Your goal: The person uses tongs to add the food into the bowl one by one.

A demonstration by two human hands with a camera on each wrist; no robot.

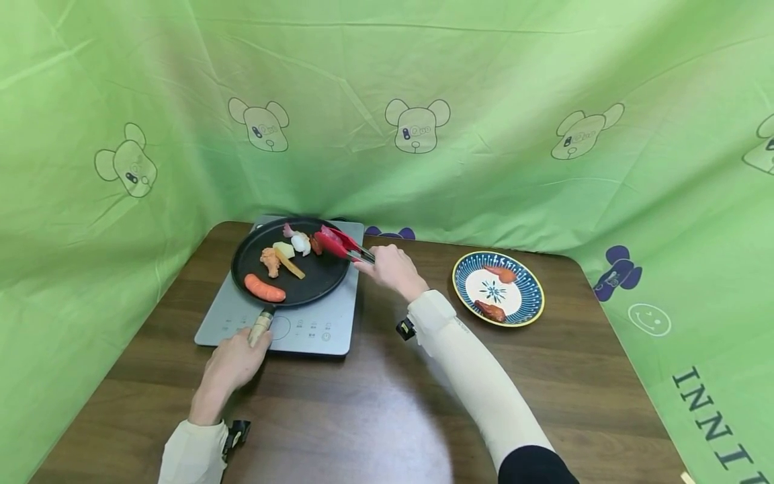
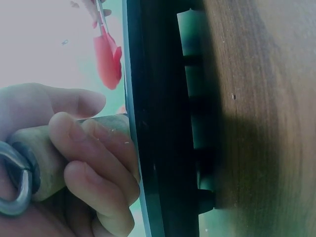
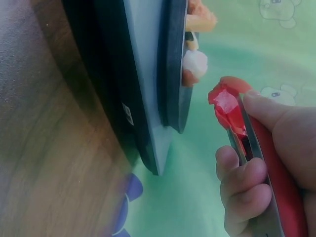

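Two hands are occupied. Left hand (image 1: 236, 359), lower left, grips the handle (image 1: 261, 327) of the black frying pan (image 1: 320, 284), set on an induction cooker (image 1: 335, 316) left of centre. Right hand (image 1: 394, 269), mid-frame, grips red-tipped tongs (image 1: 346, 246) pinching a pink food piece (image 3: 226, 101). Blue-rimmed plate (image 1: 532, 296) at right holds two meat pieces (image 1: 500, 274).

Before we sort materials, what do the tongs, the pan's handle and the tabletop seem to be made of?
Tongs: likely metal by their silvery shine, with smooth red tips, perhaps silicone or plastic.
Pan's handle: probably wood, dull and pale brown.
Tabletop: brown grain with a soft sheen; either wood or printed laminate.
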